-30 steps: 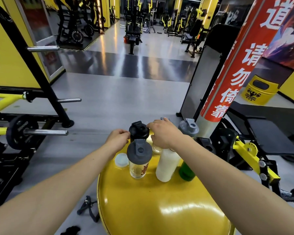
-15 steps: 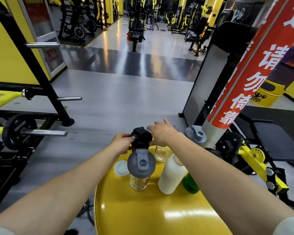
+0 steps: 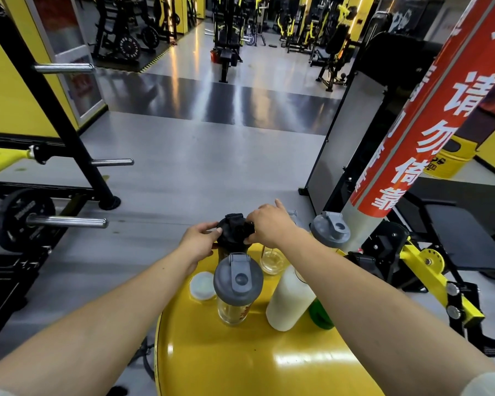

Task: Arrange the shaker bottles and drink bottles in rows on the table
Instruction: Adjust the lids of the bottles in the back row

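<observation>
A single head-worn wide-angle view is given, aimed forward and downward from above the glossy round yellow worktop (image 3: 240,364). The worktop is seen close below, while the grey gym floor (image 3: 200,167) is taken in beyond.

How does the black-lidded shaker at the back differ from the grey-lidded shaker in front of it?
The black-lidded shaker is gripped at its lid by the left hand and right hand; the grey-lidded shaker stands untouched. Lid colours differ, black against grey. The grey-lidded shaker's clear body shows; the other's is mostly hidden. Both have flip-cap lids.
</observation>
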Demonstrator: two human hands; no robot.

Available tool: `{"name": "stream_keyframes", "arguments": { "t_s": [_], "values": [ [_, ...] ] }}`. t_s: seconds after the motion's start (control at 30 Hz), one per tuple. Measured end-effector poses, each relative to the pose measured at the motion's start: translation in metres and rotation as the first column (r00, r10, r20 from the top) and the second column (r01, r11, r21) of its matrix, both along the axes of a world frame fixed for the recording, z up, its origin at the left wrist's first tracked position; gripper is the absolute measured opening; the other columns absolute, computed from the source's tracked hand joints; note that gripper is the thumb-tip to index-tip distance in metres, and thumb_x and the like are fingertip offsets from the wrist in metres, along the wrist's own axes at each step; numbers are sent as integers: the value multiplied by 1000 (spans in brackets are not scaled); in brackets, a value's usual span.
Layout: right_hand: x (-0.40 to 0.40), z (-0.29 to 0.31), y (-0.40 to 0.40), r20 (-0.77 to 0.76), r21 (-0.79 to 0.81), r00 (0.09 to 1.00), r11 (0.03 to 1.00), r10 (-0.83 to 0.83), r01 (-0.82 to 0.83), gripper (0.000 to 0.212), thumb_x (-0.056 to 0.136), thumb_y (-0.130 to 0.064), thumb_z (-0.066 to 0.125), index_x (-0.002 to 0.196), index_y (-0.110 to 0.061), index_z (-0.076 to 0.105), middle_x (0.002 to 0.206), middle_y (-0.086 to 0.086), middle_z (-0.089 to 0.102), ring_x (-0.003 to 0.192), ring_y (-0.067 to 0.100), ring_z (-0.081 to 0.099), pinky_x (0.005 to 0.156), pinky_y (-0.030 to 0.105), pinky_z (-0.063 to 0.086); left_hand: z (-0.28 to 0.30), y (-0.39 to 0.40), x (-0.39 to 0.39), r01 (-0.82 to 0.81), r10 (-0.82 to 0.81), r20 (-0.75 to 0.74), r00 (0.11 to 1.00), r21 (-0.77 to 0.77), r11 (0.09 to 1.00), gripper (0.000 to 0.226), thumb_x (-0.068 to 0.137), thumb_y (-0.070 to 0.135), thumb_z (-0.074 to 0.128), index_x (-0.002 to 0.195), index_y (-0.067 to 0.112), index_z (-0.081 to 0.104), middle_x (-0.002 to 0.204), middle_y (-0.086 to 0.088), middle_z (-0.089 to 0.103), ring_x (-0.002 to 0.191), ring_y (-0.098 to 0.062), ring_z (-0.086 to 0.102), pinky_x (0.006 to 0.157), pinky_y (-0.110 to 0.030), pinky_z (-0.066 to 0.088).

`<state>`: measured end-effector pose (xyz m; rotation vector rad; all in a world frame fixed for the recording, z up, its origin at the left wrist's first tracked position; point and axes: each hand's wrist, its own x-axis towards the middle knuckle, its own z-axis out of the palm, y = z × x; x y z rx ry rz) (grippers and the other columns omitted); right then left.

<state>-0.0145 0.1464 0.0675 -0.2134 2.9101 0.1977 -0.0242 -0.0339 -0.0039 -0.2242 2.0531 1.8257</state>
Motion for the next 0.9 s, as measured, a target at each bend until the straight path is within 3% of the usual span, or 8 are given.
{"name": "stream_keyframes", "arguments": {
  "t_s": [0.3, 0.5, 0.63, 0.9],
  "values": [
    [8, 3, -1, -39, -64, 998, 997, -39, 37, 57, 82, -58, 69, 127, -24, 65, 120, 9, 67, 128, 29, 50, 120, 53, 15, -8, 2, -4, 3, -3, 20, 1000, 45, 999, 34, 102, 23, 52, 135, 23, 59, 122, -5, 67, 102, -27, 65, 88, -38, 47],
    [8, 2, 0, -72, -88, 996, 995, -57, 51, 54, 80, -60, 69, 120, -24, 67, 114, 7, 70, 122, 29, 53, 118, 50, 21, -12, 8, -9, -21, 20, 14, 1000, 38, 999, 32, 103, 28, 50, 133, 26, 60, 126, -5, 65, 112, -31, 62, 85, -39, 47],
    [6, -1, 1, -88, -114, 995, 993, -47, 36, 51, 78, -59, 70, 116, -25, 69, 111, 3, 71, 116, 28, 56, 112, 47, 29, -15, 8, -10, -55, 54, 19, 998, 53, 997, 29, 102, 28, 51, 128, 26, 63, 124, -7, 67, 109, -31, 63, 85, -39, 47],
    [5, -5, 2, -103, -123, 994, 992, -39, 26, 50, 80, -53, 72, 122, -27, 68, 113, 2, 71, 118, 27, 55, 114, 48, 28, -19, 6, -10, -78, 77, 11, 997, 72, 994, 29, 101, 27, 53, 128, 22, 64, 118, -5, 68, 105, -29, 65, 85, -39, 49]
  ]
}}
